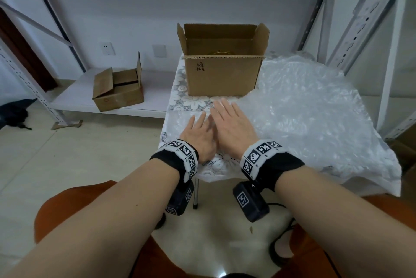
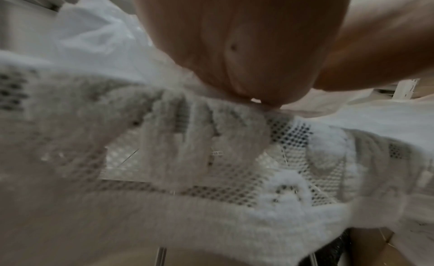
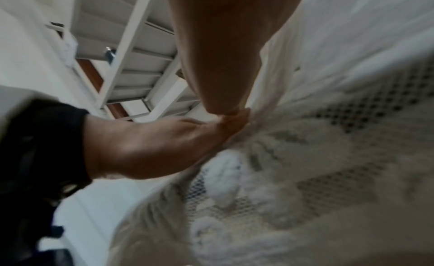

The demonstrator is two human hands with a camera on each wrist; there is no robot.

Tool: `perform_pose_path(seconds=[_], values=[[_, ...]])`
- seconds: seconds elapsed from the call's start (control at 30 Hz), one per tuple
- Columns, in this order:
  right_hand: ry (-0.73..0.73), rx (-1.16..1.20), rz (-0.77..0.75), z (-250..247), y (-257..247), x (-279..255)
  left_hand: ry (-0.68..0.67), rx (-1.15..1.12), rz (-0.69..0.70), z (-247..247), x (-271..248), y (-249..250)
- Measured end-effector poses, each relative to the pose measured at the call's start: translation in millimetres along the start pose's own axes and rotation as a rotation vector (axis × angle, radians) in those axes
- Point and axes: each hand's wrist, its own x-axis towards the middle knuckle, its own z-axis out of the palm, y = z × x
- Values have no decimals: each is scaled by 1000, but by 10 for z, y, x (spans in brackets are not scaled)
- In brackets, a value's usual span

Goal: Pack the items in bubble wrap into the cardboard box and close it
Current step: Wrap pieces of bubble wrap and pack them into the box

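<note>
Both hands lie flat, fingers straight and together, holding nothing: the left hand (image 1: 199,136) and the right hand (image 1: 231,124) press side by side on the near-left part of the clear, crinkled sheet of bubble wrap (image 1: 304,108), close to the table's near edge. The sheet spreads from under the palms toward the table's right and far edges, over a white lace floral tablecloth (image 1: 180,97), so most of it lies to the right of both hands and the right hand is the nearer one to reach across it. The open brown cardboard box (image 1: 225,75) stands straight ahead of the fingertips near the far edge, flaps up; something round and yellowish shows dimly inside, too dark to identify. In the wrist views only the heels of the palms show, resting on sheet and lace.
</note>
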Motion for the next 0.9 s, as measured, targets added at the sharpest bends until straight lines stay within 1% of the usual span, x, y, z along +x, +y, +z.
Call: perform_pose_path(seconds=[0.1,0.17,0.37,0.5,0.6,0.7,0.8,0.9], values=[[-156,90,64,174,65,-17,-33,0,-20,66,20,-35],[-215,100,125,243,155,-46,-62,11,-40,84,32,-62],[-259,146,217,338,213,-59,-80,73,-125,105,87,-88],[-254,183,218,390,213,-62,-64,92,-151,94,75,-141],[-278,209,207,379,244,-59,-56,65,-162,80,49,-198],[-325,227,192,338,274,-38,-23,-45,-243,33,-17,-255],[-366,252,189,235,267,-4,114,-290,-422,-33,-118,-338],[-295,274,117,123,149,24,222,-541,-553,-114,-186,-414]])
